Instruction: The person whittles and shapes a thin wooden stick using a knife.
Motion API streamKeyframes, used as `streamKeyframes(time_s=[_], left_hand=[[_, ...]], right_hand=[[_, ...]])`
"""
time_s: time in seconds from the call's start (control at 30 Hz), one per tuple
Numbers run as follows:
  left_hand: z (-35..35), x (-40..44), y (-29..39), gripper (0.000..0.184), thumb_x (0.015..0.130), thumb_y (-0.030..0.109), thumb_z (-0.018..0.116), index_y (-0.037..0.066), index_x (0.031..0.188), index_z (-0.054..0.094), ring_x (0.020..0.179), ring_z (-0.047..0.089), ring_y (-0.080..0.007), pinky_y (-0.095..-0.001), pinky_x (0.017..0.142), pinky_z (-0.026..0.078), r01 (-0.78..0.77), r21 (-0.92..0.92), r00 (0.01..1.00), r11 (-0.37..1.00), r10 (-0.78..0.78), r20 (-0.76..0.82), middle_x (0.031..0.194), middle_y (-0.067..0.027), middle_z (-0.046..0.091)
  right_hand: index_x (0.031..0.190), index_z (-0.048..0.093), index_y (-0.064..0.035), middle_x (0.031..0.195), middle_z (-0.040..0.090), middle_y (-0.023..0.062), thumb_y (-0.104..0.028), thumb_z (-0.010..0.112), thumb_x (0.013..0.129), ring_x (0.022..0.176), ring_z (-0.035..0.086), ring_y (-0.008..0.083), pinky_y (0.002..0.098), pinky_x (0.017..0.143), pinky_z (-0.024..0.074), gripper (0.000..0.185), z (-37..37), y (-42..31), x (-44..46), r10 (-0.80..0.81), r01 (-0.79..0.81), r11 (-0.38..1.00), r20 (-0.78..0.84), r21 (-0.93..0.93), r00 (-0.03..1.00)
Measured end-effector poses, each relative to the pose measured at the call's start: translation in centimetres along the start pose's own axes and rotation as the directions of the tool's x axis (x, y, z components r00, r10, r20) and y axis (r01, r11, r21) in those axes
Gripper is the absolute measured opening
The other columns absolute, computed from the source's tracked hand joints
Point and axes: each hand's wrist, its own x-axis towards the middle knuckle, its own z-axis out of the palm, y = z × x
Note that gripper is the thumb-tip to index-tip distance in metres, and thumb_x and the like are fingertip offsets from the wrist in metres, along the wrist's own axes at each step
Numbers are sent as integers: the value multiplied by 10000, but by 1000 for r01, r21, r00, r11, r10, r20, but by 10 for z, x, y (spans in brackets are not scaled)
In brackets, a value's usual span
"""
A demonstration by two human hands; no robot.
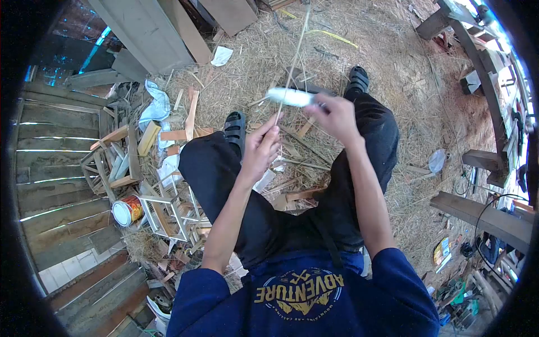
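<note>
My left hand [264,147] is closed around the lower part of a long, thin pale strip [296,59], which looks like bamboo or wood. The strip points up and away from me, and its far end reaches the top of the view. In my right hand [338,119] I grip a knife [289,97] by its handle, which my fingers mostly hide. The broad bright blade points left and crosses the strip just above my left hand. Whether the edge touches the strip I cannot tell.
Straw and wood offcuts cover the ground [415,123] around my sandals. To the left are a small wooden frame [165,216], a paint can [127,211] and a plank wall [56,168]. A wooden beam [483,216] lies at right; boards [146,33] lean at upper left.
</note>
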Motion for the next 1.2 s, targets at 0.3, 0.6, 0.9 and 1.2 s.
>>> streamKeyframes(time_s=[0.3,0.6,0.9,1.2], left_hand=[[-14,-9,2,397,1068,187,505,81,1450,527,522,279,9,-183,444,219,56,134,997,989,-48,-65,737,86,380],[-12,0,10,423,1077,236,486,70,1466,485,494,281,3,-178,437,220,73,76,997,994,-70,-42,753,43,473],[-1,16,18,486,1088,230,470,108,1550,383,498,299,-17,-186,438,257,-17,-35,991,999,12,-135,762,20,513],[-7,17,11,349,1077,264,522,100,1384,545,536,294,-19,-206,462,233,0,-5,991,1000,-1,-136,692,64,372]], right_hand=[[964,725,-65,610,596,121,-426,742,892,548,619,282,367,541,472,368,-13,14,-1,122,-126,989,-50,-74,991],[945,711,-65,658,617,120,-457,748,872,597,626,301,390,575,482,400,-3,1,6,44,-42,998,53,-46,998],[952,707,-68,674,630,132,-442,745,880,614,636,324,408,575,480,383,1,-5,5,5,-5,1000,102,2,995],[924,705,-77,641,623,153,-480,729,882,599,643,335,418,558,479,406,13,-12,7,-53,49,998,193,27,980]])
